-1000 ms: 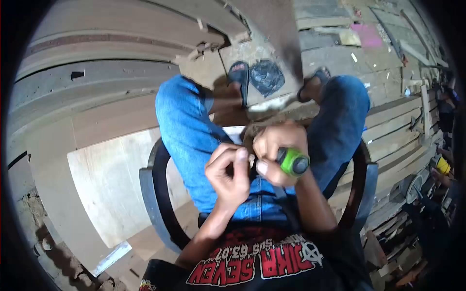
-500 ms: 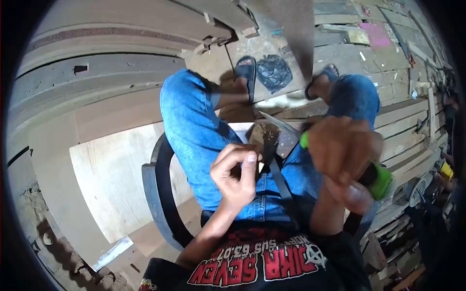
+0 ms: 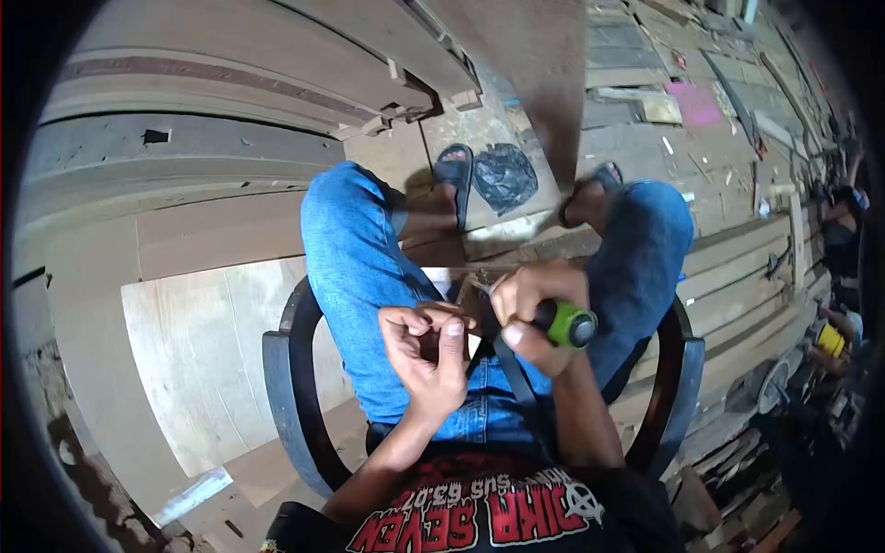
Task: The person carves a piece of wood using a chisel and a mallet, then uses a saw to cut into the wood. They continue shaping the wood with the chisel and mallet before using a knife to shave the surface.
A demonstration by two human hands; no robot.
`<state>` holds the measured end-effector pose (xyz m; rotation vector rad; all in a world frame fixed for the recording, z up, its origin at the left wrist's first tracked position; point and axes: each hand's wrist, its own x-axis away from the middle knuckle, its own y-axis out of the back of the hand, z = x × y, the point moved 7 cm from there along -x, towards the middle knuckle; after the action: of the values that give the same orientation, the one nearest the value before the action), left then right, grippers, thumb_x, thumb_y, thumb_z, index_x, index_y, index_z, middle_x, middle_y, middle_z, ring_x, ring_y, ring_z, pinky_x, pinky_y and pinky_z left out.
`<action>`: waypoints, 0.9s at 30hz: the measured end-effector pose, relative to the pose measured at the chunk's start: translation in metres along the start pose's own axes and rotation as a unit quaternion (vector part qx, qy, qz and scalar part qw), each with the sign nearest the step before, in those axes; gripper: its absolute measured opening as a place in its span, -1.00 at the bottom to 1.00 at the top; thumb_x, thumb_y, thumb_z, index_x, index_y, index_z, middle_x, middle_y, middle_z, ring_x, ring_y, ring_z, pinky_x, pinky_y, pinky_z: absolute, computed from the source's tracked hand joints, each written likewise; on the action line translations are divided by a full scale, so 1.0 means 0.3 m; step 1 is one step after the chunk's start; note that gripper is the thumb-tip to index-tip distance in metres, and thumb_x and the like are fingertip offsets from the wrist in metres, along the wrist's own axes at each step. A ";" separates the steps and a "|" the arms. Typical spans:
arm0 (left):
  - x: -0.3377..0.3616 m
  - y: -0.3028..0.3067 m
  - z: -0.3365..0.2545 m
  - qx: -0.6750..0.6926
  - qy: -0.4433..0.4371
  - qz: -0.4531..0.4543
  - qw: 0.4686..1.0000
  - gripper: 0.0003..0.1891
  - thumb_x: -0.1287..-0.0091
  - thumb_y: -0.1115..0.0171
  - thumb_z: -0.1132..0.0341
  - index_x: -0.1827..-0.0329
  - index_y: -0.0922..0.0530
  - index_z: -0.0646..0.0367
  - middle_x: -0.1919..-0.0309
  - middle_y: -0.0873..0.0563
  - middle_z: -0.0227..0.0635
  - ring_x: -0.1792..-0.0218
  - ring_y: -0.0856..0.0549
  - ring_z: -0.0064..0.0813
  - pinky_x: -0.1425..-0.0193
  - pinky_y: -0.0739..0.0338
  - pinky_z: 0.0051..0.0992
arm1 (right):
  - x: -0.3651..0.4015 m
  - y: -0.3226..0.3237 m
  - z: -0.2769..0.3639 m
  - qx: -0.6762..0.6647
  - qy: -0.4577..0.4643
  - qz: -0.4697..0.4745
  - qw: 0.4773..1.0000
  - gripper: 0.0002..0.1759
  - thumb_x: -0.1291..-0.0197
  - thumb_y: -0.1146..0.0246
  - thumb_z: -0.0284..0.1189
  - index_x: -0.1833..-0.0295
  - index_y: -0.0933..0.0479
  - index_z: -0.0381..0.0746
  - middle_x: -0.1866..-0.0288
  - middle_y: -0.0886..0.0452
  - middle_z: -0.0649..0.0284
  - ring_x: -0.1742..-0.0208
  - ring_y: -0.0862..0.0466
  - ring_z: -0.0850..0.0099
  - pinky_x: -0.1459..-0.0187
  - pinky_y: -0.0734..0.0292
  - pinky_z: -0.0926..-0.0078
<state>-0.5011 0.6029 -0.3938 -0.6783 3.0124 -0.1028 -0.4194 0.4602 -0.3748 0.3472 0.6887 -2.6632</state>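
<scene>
The right hand (image 3: 542, 313) curls tightly round a green-and-black handle (image 3: 576, 325); the handle sits inside the fist, its rounded butt showing beyond the fingers, and the far end is too obscured to make out. Just beside it, the left hand (image 3: 422, 355) brings thumb and forefinger together at the tips, but one cannot tell what they pinch.

Both hands are above the lap, between the thighs of the blue jeans (image 3: 350, 263). The curved arms of the dark chair (image 3: 680, 369) bound either side. Beyond the hands, the gap between the knees opens toward the floor, where a black plastic bag (image 3: 504, 180) lies beside a sandal (image 3: 464, 195).
</scene>
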 end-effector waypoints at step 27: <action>-0.020 0.005 0.014 0.020 0.020 0.047 0.998 -0.70 -0.51 -0.23 0.56 0.14 -0.21 0.13 0.33 -0.70 -0.14 0.36 -0.65 -0.56 0.17 -0.58 -0.50 | -0.006 0.023 -0.033 -0.010 -0.023 0.007 1.000 -0.64 0.00 -0.45 -0.43 0.53 -0.32 -0.12 0.64 -0.40 0.40 0.66 -0.40 0.47 0.54 -0.25 0.50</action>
<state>-0.4959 0.6067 -0.3978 -0.5361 3.0653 -0.1728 -0.4135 0.4601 -0.3856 0.2829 0.6957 -2.6411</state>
